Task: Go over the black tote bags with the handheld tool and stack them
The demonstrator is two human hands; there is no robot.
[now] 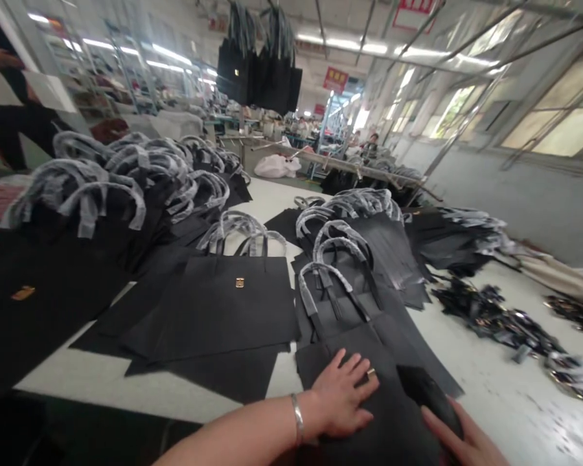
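Observation:
A black bag panel (383, 414) with a small gold clasp (371, 373) and a plastic-wrapped handle (326, 272) lies in front of me. My left hand (342, 395) presses flat on it, fingers spread, just beside the clasp. At the right edge of this panel, my right hand (466, 433) is closed around a dark, elongated black object (430, 395). Its exact kind I cannot make out. More black panels with wrapped handles overlap beyond my left hand. To the left, another panel (223, 304) shows a gold clasp.
Heaped black panels (165, 194) with wrapped handles cover the table's left side. Small black straps with metal parts (500, 317) lie in a pile on the right. Black bag pieces (260, 71) hang overhead. A person (10, 97) stands at far left.

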